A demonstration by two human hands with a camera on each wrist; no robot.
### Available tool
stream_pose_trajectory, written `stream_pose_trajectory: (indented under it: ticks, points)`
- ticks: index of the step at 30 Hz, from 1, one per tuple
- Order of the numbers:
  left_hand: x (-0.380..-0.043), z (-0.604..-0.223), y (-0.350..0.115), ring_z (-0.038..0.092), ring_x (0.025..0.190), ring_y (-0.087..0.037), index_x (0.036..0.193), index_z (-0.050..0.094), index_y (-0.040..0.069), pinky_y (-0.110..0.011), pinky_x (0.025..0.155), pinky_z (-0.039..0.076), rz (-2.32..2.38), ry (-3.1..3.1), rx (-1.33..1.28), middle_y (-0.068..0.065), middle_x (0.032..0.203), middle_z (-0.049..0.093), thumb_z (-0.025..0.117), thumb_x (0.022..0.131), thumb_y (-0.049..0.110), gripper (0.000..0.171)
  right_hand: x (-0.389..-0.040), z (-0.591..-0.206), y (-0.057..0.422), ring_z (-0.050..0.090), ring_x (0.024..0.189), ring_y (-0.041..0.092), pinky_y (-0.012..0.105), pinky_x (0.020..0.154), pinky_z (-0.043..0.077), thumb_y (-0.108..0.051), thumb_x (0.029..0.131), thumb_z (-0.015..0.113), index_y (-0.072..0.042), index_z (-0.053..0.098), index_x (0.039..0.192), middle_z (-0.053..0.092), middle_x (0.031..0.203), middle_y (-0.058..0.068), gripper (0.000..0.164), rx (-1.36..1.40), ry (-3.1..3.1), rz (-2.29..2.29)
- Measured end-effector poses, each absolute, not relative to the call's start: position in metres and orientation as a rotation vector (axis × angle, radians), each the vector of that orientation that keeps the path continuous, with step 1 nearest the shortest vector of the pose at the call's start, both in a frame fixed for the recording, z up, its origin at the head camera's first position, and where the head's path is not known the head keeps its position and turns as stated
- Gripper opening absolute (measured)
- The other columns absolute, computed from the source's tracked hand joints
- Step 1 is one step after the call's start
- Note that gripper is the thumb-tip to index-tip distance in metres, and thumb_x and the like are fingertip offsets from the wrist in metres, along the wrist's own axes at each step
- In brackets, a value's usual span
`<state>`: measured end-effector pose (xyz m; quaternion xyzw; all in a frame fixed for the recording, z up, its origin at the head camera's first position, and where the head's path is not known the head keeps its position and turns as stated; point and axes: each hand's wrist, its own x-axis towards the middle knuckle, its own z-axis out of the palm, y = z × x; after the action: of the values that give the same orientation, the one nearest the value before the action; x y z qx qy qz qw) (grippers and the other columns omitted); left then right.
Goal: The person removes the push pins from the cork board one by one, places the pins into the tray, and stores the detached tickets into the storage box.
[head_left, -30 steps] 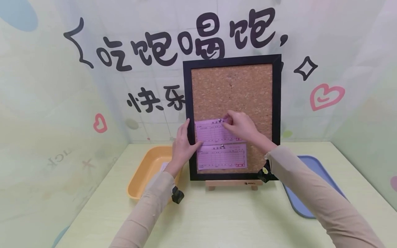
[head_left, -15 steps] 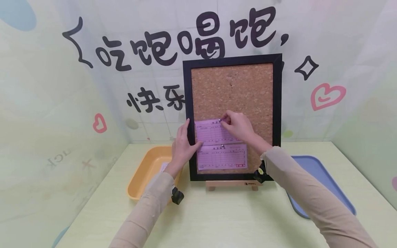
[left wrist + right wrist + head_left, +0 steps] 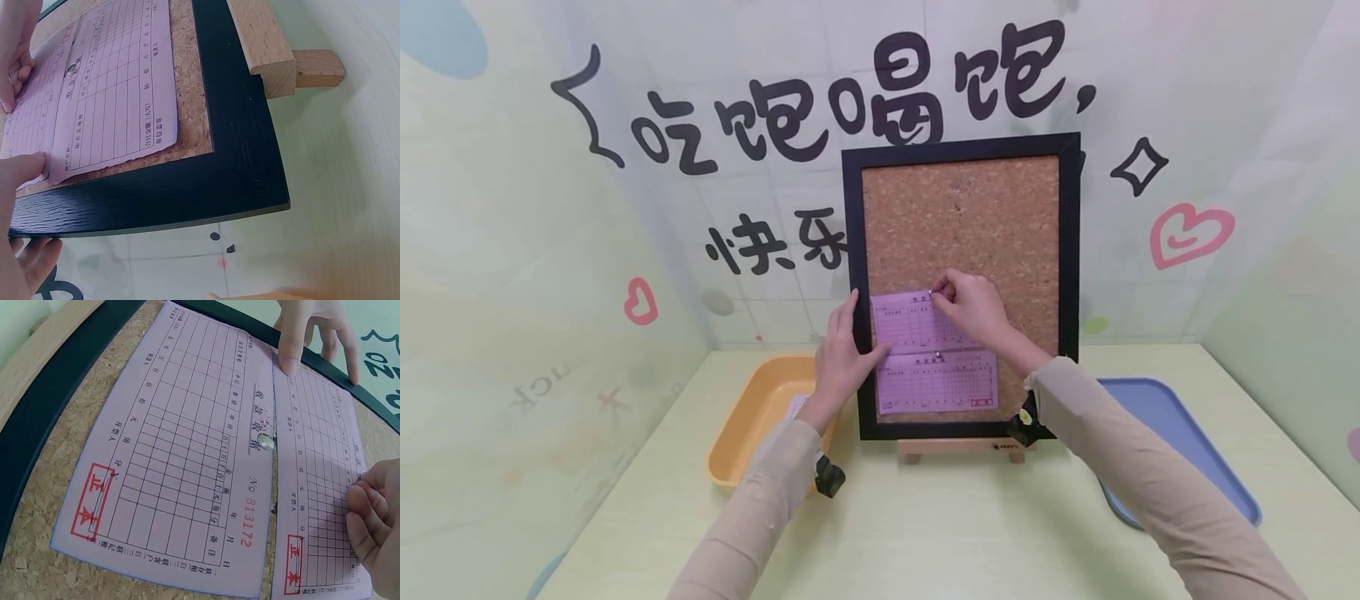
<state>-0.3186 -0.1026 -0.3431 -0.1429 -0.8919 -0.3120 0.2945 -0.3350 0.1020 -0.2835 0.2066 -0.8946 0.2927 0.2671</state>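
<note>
A cork board (image 3: 958,217) in a black frame stands upright, with two pink receipt slips one above the other at its lower left. My left hand (image 3: 842,358) grips the frame's left side, fingers behind it and thumb on the upper slip (image 3: 901,323). Near that slip's top edge, my right hand (image 3: 973,307) pinches a small pushpin (image 3: 932,292), mostly covered by the fingertips. The lower slip (image 3: 925,390) hangs from another pushpin (image 3: 265,442), which shows clear and shiny in the right wrist view.
A small wooden easel (image 3: 955,447) supports the board on the pale table. To the left sits a yellow basket (image 3: 724,450) with white paper (image 3: 797,406) inside. A blue tray (image 3: 1172,442) lies at right, partly behind my right sleeve. A printed wall backs the table.
My right hand has shifted slightly left, and its fingertips now close over the upper slip's pushpin, which stood uncovered earlier. The left hand has stayed on the frame.
</note>
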Motion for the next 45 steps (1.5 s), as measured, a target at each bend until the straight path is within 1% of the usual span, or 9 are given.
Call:
stream_pose_trajectory:
  ticks: [6,15,18,29,31,34,37,42,45]
  points:
    - [-0.3186,-0.3432,-0.1029,0.053,0.073,-0.026,0.144,0.023,0.017,-0.037,0.063,0.049,-0.824,-2.362,-0.394,-0.012,0.135,0.04,0.076,0.073,0.028,0.089,-0.3334,-0.2832,0.1004,0.05,0.058,0.015,0.026,0.053,0.038,-0.011,0.083,0.061,-0.004,0.062,0.085,0.059,0.068,0.004,0.008,0.519,-2.421,0.801]
    - [-0.318,-0.3437,-0.1037,0.055,0.088,-0.029,0.144,0.023,0.016,-0.04,0.074,0.05,-0.842,-2.356,-0.406,-0.012,0.137,0.039,0.076,0.073,0.027,0.089,-0.3315,-0.2826,0.0991,0.054,0.059,0.016,0.028,0.055,0.042,-0.015,0.085,0.06,-0.005,0.063,0.085,0.061,0.069,0.005,0.01,0.519,-2.42,0.796]
    - [-0.3175,-0.3438,-0.1038,0.055,0.089,-0.029,0.144,0.023,0.016,-0.04,0.073,0.05,-0.844,-2.36,-0.403,-0.012,0.137,0.039,0.076,0.073,0.027,0.089,-0.3311,-0.2824,0.0985,0.054,0.059,0.016,0.029,0.055,0.043,-0.015,0.085,0.06,-0.005,0.063,0.086,0.061,0.07,0.005,0.011,0.518,-2.424,0.794]
    - [-0.3187,-0.3444,-0.1041,0.055,0.083,-0.028,0.144,0.023,0.017,-0.039,0.07,0.05,-0.839,-2.353,-0.402,-0.012,0.137,0.039,0.076,0.072,0.027,0.09,-0.3327,-0.2851,0.0976,0.055,0.059,0.016,0.029,0.055,0.042,-0.017,0.085,0.061,-0.006,0.063,0.085,0.062,0.07,0.004,0.011,0.489,-2.411,0.79]
    - [-0.3196,-0.3445,-0.1041,0.055,0.086,-0.028,0.144,0.023,0.017,-0.04,0.071,0.05,-0.842,-2.351,-0.402,-0.012,0.137,0.039,0.076,0.072,0.027,0.09,-0.3335,-0.2849,0.098,0.054,0.059,0.016,0.029,0.054,0.042,-0.017,0.085,0.061,-0.006,0.063,0.085,0.062,0.069,0.004,0.011,0.492,-2.409,0.789]
    - [-0.3207,-0.3445,-0.1041,0.055,0.095,-0.03,0.144,0.023,0.017,-0.041,0.077,0.049,-0.848,-2.351,-0.399,-0.012,0.138,0.038,0.076,0.073,0.027,0.09,-0.3342,-0.2832,0.099,0.053,0.057,0.015,0.028,0.053,0.041,-0.016,0.085,0.061,-0.006,0.062,0.084,0.061,0.068,0.004,0.01,0.509,-2.42,0.787]
    - [-0.3212,-0.3447,-0.104,0.054,0.099,-0.03,0.144,0.023,0.017,-0.042,0.08,0.048,-0.853,-2.352,-0.401,-0.012,0.138,0.038,0.076,0.073,0.027,0.089,-0.3338,-0.281,0.1,0.052,0.057,0.015,0.028,0.053,0.04,-0.015,0.084,0.061,-0.006,0.062,0.084,0.06,0.068,0.003,0.008,0.53,-2.435,0.783]
    - [-0.3203,-0.3451,-0.104,0.055,0.095,-0.029,0.144,0.023,0.016,-0.041,0.077,0.049,-0.851,-2.354,-0.407,-0.012,0.137,0.039,0.076,0.073,0.027,0.089,-0.3332,-0.2802,0.1019,0.05,0.057,0.015,0.027,0.053,0.038,-0.013,0.084,0.061,-0.006,0.062,0.084,0.059,0.067,0.003,0.007,0.554,-2.452,0.783]
    - [-0.3201,-0.3448,-0.1039,0.055,0.096,-0.029,0.144,0.023,0.017,-0.041,0.076,0.049,-0.848,-2.357,-0.403,-0.012,0.137,0.039,0.076,0.073,0.027,0.089,-0.334,-0.2809,0.1027,0.05,0.057,0.014,0.027,0.053,0.038,-0.013,0.084,0.061,-0.007,0.062,0.084,0.058,0.067,0.003,0.006,0.564,-2.449,0.782]
